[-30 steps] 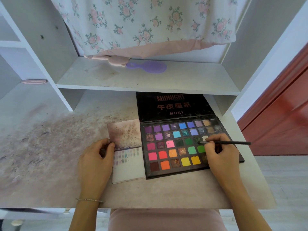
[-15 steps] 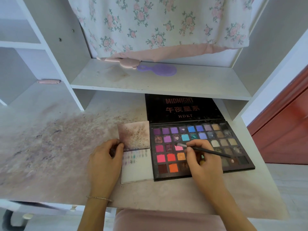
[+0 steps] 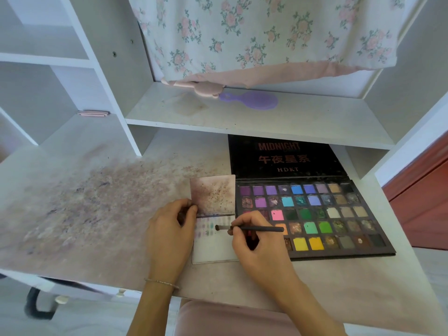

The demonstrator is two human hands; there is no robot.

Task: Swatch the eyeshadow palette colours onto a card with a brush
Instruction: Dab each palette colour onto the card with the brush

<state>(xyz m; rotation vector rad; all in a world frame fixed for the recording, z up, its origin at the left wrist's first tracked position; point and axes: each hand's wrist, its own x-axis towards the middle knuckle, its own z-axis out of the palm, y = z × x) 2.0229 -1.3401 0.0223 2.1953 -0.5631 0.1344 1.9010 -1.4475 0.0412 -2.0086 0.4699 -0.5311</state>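
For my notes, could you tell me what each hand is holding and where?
The right hand pinches the brush near its head end, just behind the bristles. The left hand holds the card at its left edge.

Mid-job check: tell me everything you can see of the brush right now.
The brush is thin, with a dark straight handle and a small dark, rounded tuft at its left end. It lies nearly level, handle over the palette, tuft over the white card just right of the pale swatch rows; whether the tuft touches the card is unclear. The right hand pinches it near the tuft, like a pen. The left hand does not touch it.
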